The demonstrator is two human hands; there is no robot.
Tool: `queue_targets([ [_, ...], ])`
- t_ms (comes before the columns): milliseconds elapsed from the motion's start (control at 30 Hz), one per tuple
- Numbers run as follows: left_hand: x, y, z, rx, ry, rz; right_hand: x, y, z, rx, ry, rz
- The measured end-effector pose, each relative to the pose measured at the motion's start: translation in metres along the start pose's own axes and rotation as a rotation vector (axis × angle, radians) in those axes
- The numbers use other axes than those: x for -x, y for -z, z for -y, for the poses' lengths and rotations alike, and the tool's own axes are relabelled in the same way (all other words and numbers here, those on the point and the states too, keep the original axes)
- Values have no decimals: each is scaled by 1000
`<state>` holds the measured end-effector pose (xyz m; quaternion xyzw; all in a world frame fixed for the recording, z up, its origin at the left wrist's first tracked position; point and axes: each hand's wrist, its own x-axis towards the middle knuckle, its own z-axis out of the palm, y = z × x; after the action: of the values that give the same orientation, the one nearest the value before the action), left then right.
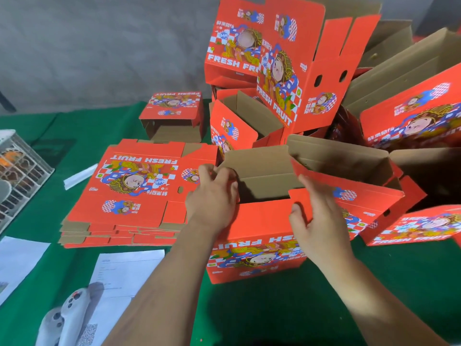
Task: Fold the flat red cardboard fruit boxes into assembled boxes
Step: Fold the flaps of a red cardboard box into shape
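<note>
Head view, read left to right: on the green counter (287,308) we find first the stack of flat boxes (129,196), printed face up and well apart from both hands, then the box in hand (254,236), standing upright with its open mouth toward us and its long axis running left to right. We see the left hand (212,196) at the box's left end wall, its grip curled over the top edge with the fingertips lying against the brown inner panel. The right hand (316,216) sits over the front wall, and its grip pinches a red flap (303,198) between thumb and fingers. We judge that the coming fold turns on this flap, which lies inward and below the right grip, so the right hand is the nearer. Farther right and behind, assembled boxes (287,78) are piled with lids open
</note>
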<state>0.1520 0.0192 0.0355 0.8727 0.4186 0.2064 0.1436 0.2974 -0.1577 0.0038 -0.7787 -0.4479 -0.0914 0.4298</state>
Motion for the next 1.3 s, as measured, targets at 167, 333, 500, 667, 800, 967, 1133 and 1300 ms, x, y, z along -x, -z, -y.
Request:
queue_targets([
  [167, -6, -5, 4, 32, -40, 7, 1, 1, -5, 225, 92, 71],
  [333, -1, 1, 19, 545, 46, -192, -37, 3, 0, -68, -241, 51],
  [500, 2, -5, 23, 140, 19, 81, -56, -9, -10, 275, -177, 311],
  [667, -7, -6, 12, -64, 94, 315, -57, -12, -13, 369, -157, 436],
  [800, -8, -12, 7, -116, 188, 253, -54, -18, -6, 537, -171, 427],
  [967, -15, 2, 33, 1175, 736, 306, -66, -8, -13, 58, -389, 452],
  [1133, 31, -2, 52, 1539, 929, 716, -67, 7, -2, 31, -432, 413],
  [1300, 20, 19, 43, 1591, 791, 698, -71, 36, 19, 51, -390, 273],
])
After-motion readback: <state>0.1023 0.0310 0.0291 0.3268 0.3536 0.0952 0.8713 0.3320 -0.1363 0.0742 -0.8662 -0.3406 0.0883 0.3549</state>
